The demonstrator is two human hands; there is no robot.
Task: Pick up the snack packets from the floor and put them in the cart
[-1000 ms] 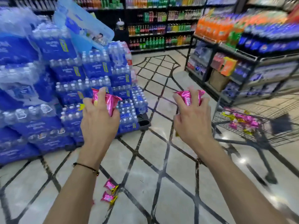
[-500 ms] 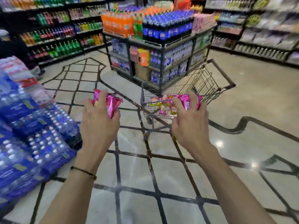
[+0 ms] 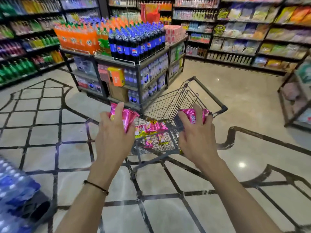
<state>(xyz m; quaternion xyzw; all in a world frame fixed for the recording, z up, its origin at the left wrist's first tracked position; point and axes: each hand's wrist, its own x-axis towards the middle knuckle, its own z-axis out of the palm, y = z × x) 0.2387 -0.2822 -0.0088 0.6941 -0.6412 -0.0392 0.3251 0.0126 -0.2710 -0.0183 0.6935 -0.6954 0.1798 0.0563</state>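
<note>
A black wire shopping cart [image 3: 170, 101] stands straight ahead on the tiled floor, with several pink and yellow snack packets [image 3: 151, 130] lying in its basket. My left hand [image 3: 116, 133] is shut on a bunch of pink snack packets [image 3: 128, 117] at the cart's left rim. My right hand [image 3: 196, 137] grips more pink packets [image 3: 193, 116] over the cart's right side, near the handle [image 3: 210, 96].
A dark metal rack [image 3: 127, 63] loaded with orange and cola bottles stands just behind the cart. Shelves of drinks and snacks line the back and right. Shrink-wrapped water bottle packs [image 3: 15, 194] sit at the lower left. Another rack [image 3: 296, 98] is at the right edge.
The view has swung right from the water stacks toward the cart. The cart is now centred and much nearer, and both hands with their packets have reached its rim.
</note>
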